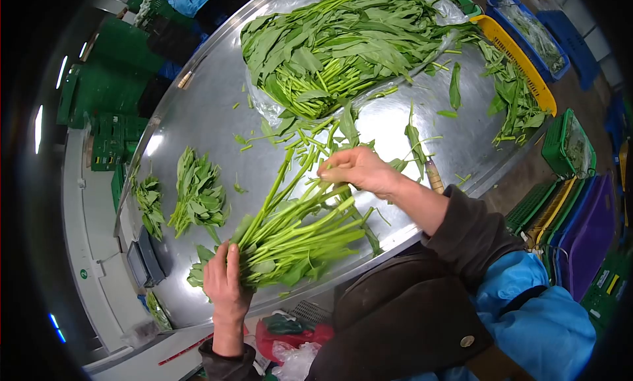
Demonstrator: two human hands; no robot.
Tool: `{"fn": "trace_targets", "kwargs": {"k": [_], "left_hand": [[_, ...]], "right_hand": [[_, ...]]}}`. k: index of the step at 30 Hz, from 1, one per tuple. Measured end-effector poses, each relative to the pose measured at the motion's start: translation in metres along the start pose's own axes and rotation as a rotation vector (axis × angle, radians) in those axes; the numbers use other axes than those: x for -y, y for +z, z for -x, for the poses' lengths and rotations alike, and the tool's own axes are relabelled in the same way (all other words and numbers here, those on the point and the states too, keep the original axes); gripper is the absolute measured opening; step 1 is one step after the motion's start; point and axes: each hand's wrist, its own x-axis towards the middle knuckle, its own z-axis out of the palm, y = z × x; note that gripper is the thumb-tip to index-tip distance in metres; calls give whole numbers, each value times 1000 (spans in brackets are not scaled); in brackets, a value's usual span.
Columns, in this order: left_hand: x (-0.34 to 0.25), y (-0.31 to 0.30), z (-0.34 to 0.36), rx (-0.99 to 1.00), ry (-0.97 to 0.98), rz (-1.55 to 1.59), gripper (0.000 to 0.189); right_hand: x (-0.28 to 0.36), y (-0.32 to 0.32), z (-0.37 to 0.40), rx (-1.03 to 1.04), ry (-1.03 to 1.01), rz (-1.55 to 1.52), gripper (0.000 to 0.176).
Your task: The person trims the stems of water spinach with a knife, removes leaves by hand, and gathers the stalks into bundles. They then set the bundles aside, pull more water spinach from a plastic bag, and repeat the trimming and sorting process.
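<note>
Head view: a bundle [297, 232] of long green stalks is held just above the near edge of the metal table [198, 110], lying slantwise between the two hands. The left hand [224, 282] is closed around the leafy end, fingers wrapped over the top and the thumb tucked beneath, so that the stalks are kept gathered in one sheaf rather than fanning out. The right hand [359, 171] is placed at the opposite, cut end; its fingers are curled and pinched shut on a few pale stems there. How many stems are caught in that pinch cannot be told. Held at both ends in this way, the stalks are kept roughly parallel, with the leaves all to one side.

Beyond the hands, a large heap of greens [336, 44] is spread on a clear plastic sheet [260, 104], well apart from the bundle. Short stem pieces [303, 140] are scattered between heap and bundle. Two small leaf piles [198, 193] are laid to the left, and loose greens [514, 104] trail toward a yellow crate [521, 58]. A wooden handle [434, 176] lies just beside the right wrist, close enough to be knocked by the forearm. Green and purple crates [580, 222] are stacked off the table, to the right.
</note>
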Motion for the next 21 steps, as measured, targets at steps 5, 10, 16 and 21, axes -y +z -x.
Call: {"fn": "trace_targets", "kwargs": {"k": [5,10,16,21], "left_hand": [[-5,0,1,-39,-18,76,71],[-10,6,11,21,-225,311,82],[-21,6,-7,114,-545,745,102],[-15,5,0,109,-606,799,107]], "right_hand": [[-12,-54,0,-211,-69,-243,27],[-33,-51,21,215,252,30,48],[2,25,11,361,192,267,40],[-14,18,3,226,96,-69,32]]}}
